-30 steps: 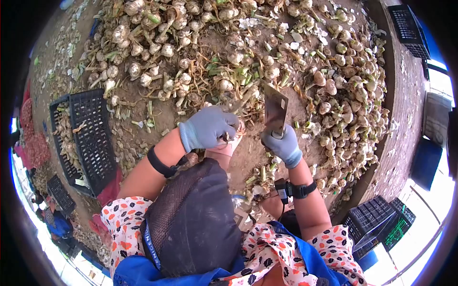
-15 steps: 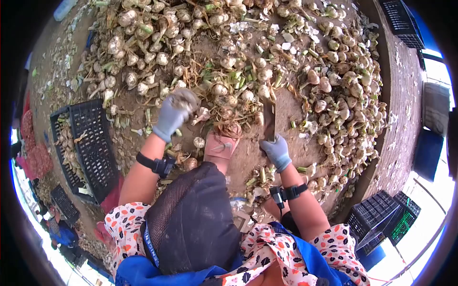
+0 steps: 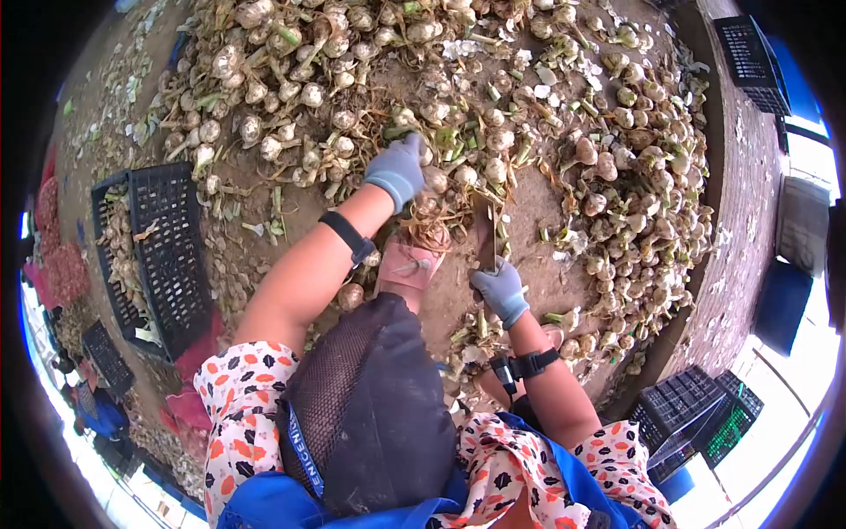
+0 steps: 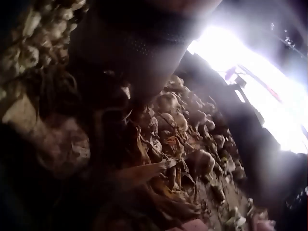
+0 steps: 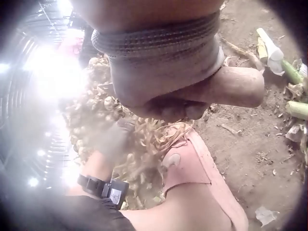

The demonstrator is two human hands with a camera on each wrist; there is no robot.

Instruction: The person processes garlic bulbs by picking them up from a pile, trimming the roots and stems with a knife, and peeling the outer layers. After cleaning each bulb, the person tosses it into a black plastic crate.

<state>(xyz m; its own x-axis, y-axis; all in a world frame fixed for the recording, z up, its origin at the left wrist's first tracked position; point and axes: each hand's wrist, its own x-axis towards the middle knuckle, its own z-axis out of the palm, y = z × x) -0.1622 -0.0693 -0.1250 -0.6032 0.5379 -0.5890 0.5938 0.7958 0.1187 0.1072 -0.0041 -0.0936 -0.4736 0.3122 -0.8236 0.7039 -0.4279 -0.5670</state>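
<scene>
In the head view my gloved left hand [image 3: 397, 169] reaches into the near edge of the garlic, its fingers among bulbs beside a garlic bulb [image 3: 426, 155]. Its fingertips are hidden there, and I cannot tell whether they grip it. A large bulb [image 4: 65, 147] shows in the dark left wrist view. My gloved right hand [image 3: 500, 291] grips a cleaver, its flat metal blade [image 3: 485, 231] pointing away from me. The wooden handle [image 5: 240, 87] sticks out of the curled fist in the right wrist view. Dry stalks and leaves lie over the toe of a pink shoe [image 3: 408, 267] between the hands.
Untrimmed garlic [image 3: 256, 88] heaps up at the far left. Another garlic pile [image 3: 652, 203] runs along a wooden board [image 3: 740, 176] on the right. A black crate [image 3: 172, 256] holding garlic stands at left. Cut stems [image 5: 272, 50] litter the dirt near the shoe.
My left hand was above the shoe near the cleaver, swung left in a blur, then came right and forward into the garlic. My right hand, still gripping the cleaver, shifted slightly left.
</scene>
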